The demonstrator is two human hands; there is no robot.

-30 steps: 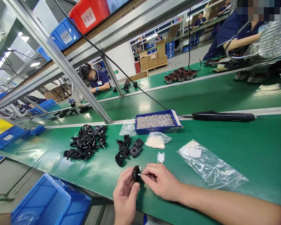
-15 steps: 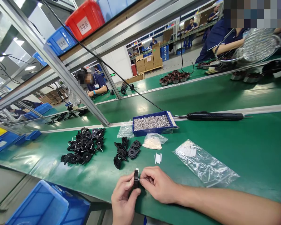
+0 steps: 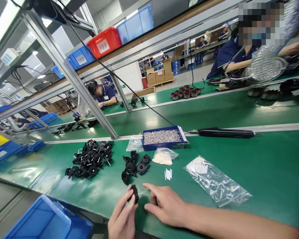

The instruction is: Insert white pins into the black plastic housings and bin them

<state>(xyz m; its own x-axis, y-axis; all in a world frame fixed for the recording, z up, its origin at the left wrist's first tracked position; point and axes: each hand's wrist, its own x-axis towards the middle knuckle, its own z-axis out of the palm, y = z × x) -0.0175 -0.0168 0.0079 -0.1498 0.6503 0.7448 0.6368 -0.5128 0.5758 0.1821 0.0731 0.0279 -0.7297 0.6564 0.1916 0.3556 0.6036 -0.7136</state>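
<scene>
Between the fingers and thumb of my left hand (image 3: 123, 212) is a small black plastic part (image 3: 134, 194), held tilted above the green table's front edge. My right hand (image 3: 165, 204) is just to its right, apart from it, index finger stretched out and thumb spread, with nothing seen in it. Beyond my hands lies a small group of black plastic housings (image 3: 136, 165). A few short white sticks (image 3: 168, 174) lie past my right hand, and a small bag of cream-coloured bits (image 3: 163, 157) is behind them.
A larger heap of black parts (image 3: 92, 157) lies left. A blue tray of metal pins or screws (image 3: 161, 136) stands at the back beside a black electric screwdriver (image 3: 225, 132). To the right is a clear plastic bag (image 3: 216, 182) with white sticks. Blue bins (image 3: 47, 219) stand below left.
My left hand has moved left and down with the black part, turning it. My right hand has come away from the part, and its fingers have spread.
</scene>
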